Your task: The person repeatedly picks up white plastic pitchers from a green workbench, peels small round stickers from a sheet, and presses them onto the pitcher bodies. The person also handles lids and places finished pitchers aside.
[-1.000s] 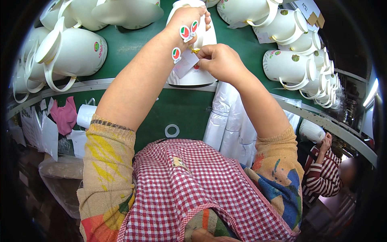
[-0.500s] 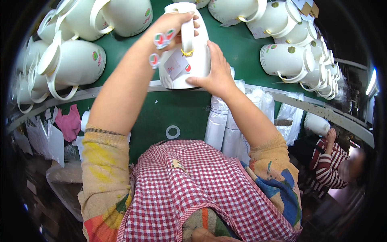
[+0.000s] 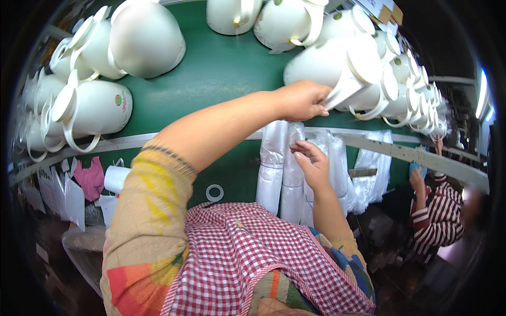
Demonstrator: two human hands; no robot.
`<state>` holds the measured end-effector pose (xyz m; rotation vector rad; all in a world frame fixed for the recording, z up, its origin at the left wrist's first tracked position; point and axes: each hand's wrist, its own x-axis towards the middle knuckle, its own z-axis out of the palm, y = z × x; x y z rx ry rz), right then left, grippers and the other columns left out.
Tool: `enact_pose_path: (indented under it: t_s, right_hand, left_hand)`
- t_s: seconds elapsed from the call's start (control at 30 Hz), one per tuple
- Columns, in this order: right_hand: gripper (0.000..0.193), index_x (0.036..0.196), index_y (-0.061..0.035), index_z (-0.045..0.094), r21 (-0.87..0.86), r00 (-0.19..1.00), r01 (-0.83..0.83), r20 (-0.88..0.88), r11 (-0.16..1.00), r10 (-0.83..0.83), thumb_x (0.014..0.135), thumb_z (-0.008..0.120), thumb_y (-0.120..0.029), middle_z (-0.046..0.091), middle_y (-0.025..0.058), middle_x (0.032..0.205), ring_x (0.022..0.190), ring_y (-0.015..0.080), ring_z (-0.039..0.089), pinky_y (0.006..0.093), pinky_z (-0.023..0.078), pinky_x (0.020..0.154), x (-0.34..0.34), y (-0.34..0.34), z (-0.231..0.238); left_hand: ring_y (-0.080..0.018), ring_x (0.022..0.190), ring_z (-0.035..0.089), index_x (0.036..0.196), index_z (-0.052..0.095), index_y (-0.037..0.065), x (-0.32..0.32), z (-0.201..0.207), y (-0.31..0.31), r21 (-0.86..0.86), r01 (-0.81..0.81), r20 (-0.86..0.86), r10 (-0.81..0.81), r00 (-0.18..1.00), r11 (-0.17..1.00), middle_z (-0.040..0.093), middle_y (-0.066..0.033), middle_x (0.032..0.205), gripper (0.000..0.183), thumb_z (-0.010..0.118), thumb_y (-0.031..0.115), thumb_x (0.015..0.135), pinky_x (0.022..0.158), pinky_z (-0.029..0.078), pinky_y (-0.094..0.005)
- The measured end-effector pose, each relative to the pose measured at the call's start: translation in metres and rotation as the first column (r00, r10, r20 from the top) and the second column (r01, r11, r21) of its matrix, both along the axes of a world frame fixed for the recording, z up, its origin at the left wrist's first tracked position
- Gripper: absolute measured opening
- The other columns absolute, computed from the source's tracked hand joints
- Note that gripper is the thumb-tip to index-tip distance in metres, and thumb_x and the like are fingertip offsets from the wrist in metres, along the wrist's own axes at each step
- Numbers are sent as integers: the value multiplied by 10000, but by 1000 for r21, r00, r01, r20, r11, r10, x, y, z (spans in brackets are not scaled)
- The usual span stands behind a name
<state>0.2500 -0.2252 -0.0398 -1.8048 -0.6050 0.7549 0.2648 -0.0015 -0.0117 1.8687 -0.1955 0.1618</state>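
Note:
My left hand [image 3: 305,100] reaches across to the right, its fingers closed on the handle of a white jug [image 3: 313,66]. That jug lies on its side over the green table [image 3: 211,84], its lid end toward the right, beside a row of similar jugs [image 3: 387,87]. My right hand [image 3: 315,164] is raised empty just below the table edge, fingers apart and curled. Under it stand rolls of clear plastic bags [image 3: 271,166], some partly hidden by the hand and forearm.
More white jugs [image 3: 100,105] lie at the left, with others at the far side. A metal rail [image 3: 416,155] edges the table. Below hang a pink cloth [image 3: 89,179] and a white roll [image 3: 116,179]; a white ring [image 3: 214,193] lies nearer. A person in striped sleeves [image 3: 440,210] works at the right.
The jug that both hands held in the middle is now at the right, gripped by my left hand alone. My right hand has let go and drawn back lower. The view has shifted slightly.

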Motion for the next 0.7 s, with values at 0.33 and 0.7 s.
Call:
enact_pose_path:
  t_s: [0.33,0.7]
  right_hand:
    - [252,975,24,638,340,664,-519,738,784,120,726,664,4,654,150,956,893,261,626,342,482,811,17,194,103]
    - [657,1240,-54,502,-569,93,-390,758,724,646,727,626,-445,453,222,1312,1164,367,466,419,390,984,-53,462,104]
  left_hand:
    - [-287,911,614,1022,622,61,-32,-39,31,-201,-414,129,443,887,888,648,-161,971,285,650,205,777,816,464,-384]
    - [-165,770,594,1063,596,17,-216,-72,251,-73,-997,211,977,0,16,629,-96,917,324,629,265,857,705,484,-299]
